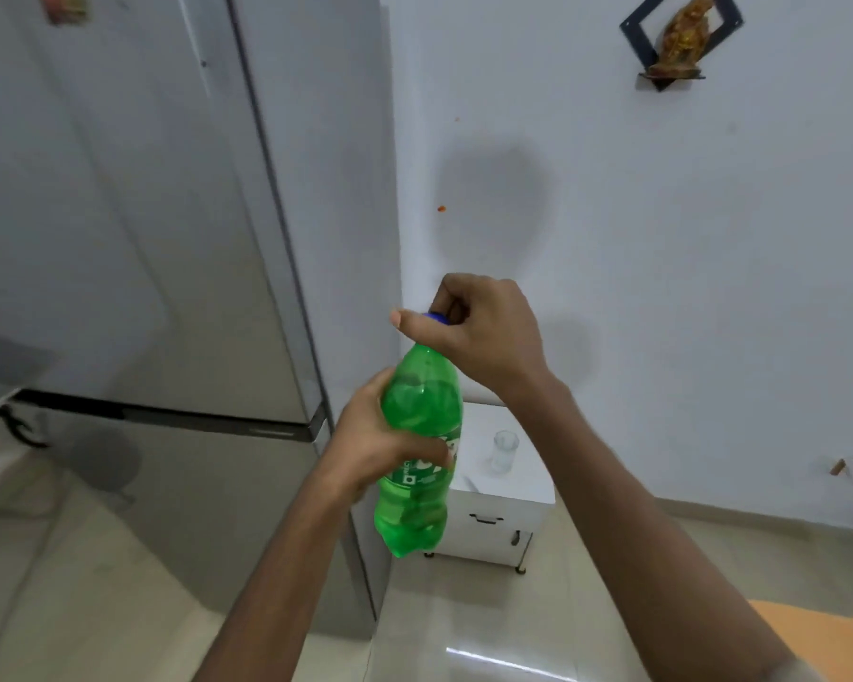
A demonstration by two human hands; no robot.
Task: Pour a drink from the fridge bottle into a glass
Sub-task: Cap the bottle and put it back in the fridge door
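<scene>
Above the glass (pixel 506 451), 2 hands grip a smooth green plastic bottle (pixel 417 455).

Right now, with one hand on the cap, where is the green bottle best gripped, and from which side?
Grip the green bottle at its mid-body, by the label, from the left, as the left hand does. The body appears to narrow there, so a grip closes round it well. The bottle is nearly upright and the right hand pinches the blue cap, so the neck is taken.

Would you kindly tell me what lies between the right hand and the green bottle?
In the head view, only the blue cap, pinched by the right hand atop the green bottle.
</scene>
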